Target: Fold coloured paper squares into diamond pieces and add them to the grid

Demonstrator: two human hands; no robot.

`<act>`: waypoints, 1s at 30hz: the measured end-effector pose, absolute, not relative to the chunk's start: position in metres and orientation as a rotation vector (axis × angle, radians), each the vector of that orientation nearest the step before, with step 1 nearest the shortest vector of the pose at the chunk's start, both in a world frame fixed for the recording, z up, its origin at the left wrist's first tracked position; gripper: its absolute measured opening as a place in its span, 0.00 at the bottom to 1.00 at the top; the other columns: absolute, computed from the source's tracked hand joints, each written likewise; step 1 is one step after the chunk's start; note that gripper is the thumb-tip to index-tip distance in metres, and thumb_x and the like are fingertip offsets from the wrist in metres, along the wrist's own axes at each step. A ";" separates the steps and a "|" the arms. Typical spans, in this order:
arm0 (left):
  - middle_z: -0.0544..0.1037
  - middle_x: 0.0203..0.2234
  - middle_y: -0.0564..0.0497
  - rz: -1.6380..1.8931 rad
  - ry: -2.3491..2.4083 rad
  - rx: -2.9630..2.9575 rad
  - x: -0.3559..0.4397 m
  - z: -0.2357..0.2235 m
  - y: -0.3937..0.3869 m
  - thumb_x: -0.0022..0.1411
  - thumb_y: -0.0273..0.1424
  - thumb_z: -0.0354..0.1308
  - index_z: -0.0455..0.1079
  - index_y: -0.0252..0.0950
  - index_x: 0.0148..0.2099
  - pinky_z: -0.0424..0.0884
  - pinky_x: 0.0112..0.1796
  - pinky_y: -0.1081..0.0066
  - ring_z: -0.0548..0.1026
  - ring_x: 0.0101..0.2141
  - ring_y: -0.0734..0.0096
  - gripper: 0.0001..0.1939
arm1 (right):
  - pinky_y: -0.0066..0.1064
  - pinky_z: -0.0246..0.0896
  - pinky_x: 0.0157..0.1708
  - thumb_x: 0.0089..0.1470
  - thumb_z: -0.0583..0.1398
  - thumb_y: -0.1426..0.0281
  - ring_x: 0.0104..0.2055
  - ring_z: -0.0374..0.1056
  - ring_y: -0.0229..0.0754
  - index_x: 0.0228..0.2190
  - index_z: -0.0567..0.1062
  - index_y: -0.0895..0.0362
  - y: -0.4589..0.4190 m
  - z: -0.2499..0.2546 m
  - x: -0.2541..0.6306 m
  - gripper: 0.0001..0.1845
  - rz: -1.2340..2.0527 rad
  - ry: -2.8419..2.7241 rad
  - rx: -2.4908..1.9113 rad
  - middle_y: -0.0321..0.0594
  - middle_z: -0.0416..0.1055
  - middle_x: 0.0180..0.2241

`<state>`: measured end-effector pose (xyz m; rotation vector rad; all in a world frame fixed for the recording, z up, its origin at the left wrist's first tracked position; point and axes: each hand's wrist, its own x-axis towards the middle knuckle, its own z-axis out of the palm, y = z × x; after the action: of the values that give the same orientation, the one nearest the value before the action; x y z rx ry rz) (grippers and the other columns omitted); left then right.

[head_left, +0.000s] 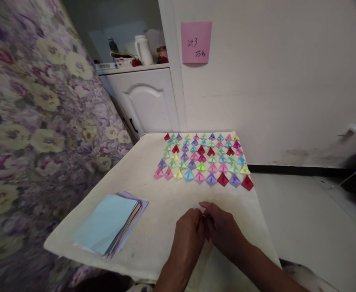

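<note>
My left hand (190,229) and my right hand (223,227) meet low over the near part of the table, fingers closed together. Between them shows a bit of dark pink or red folded paper (206,232), mostly hidden by the fingers. Beyond my hands, small folded paper pieces (199,176) stand in several rows, in red, pink, purple, blue, green and yellow. To the left of my left hand lies a stack of coloured paper sheets (108,223), light blue on top.
The table (153,243) has a cream cover and stands against a wall (272,81) bearing a pink note (196,42). A floral curtain (53,134) borders the left side. Behind are a white cabinet (147,103) and a white jug (143,49). Pale floor (305,219) lies right.
</note>
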<state>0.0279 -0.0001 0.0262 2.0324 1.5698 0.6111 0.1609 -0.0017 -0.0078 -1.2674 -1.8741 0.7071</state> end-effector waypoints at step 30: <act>0.75 0.23 0.49 0.464 1.772 2.009 0.024 0.024 0.005 0.59 0.27 0.46 0.65 0.36 0.28 0.55 0.26 0.74 0.71 0.25 0.70 0.09 | 0.30 0.69 0.32 0.47 0.58 0.70 0.31 0.71 0.38 0.44 0.68 0.55 0.007 -0.014 0.159 0.20 1.195 -1.451 -1.303 0.39 0.71 0.37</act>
<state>0.0238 0.0049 0.0239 2.0093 1.7716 0.4639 0.1590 0.0069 -0.0138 -1.3027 -1.4510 1.1953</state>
